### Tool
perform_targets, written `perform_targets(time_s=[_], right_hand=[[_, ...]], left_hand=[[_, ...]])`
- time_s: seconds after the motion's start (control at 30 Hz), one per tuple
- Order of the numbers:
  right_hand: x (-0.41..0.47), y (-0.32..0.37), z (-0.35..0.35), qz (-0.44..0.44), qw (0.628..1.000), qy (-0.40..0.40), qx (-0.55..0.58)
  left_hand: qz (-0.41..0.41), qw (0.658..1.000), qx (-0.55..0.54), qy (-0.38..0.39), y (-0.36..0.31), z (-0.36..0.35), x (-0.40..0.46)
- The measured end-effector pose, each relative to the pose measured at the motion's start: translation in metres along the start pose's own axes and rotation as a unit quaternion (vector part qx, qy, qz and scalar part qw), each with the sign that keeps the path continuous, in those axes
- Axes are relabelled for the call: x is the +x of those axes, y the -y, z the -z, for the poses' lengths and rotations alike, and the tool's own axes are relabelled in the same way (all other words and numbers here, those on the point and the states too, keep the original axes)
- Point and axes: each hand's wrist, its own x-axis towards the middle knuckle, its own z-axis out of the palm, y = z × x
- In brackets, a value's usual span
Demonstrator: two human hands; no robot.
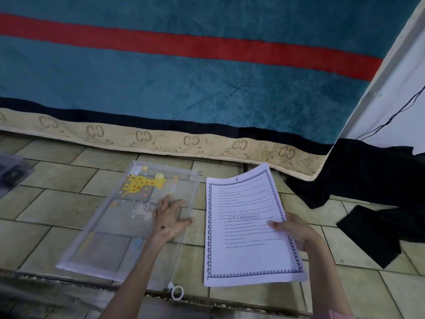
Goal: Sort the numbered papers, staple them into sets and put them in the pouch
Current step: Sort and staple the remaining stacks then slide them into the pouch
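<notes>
A clear plastic zip pouch [110, 226] printed with a yellow giraffe lies on the tiled floor at centre left, its zipper edge toward the right and a white ring pull [177, 292] at its near end. My left hand [170, 218] rests flat on the pouch near the zipper, fingers spread, holding nothing. A stack of white papers [243, 254] with a blue patterned border, a pink "6" at the top and a faint "STORAGE" watermark sits just right of the pouch. My right hand [293, 229] grips the stack's right edge, thumb on top.
A mattress with a teal and red blanket [184, 77] fills the far side. Dark cloth [368, 203] is heaped on the floor at right, below a white wall with a black cable. A grey plastic item [11, 173] sits at the left edge.
</notes>
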Motion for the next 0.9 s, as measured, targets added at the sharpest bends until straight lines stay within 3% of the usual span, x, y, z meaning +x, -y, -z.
perform_targets(time_s=[0.17,0.37,0.53,0.67,0.77,0.9], right_hand=[[-0.002,-0.001,0.001,-0.002,1.0,-0.005,-0.001],[-0.003,-0.003,0.003,0.011,1.0,0.001,0.02],[-0.008,-0.007,0.013,0.038,0.997,0.039,0.051],[-0.007,-0.011,0.016,0.038,0.994,0.069,0.077],[-0.008,-0.015,0.016,0.039,0.994,0.085,0.063],[-0.013,-0.015,0.015,0.02,0.991,0.134,0.008]], left_hand=[[-0.006,0.997,-0.064,-0.04,-0.007,0.012,-0.003],[0.018,0.998,-0.046,-0.038,-0.006,0.022,-0.003],[0.029,0.987,-0.123,-0.104,-0.004,0.024,-0.008],[0.023,0.99,-0.086,-0.11,-0.013,0.023,-0.011],[0.064,0.977,-0.16,-0.124,-0.008,0.02,-0.009],[0.12,0.942,-0.302,-0.088,0.003,0.016,-0.01]])
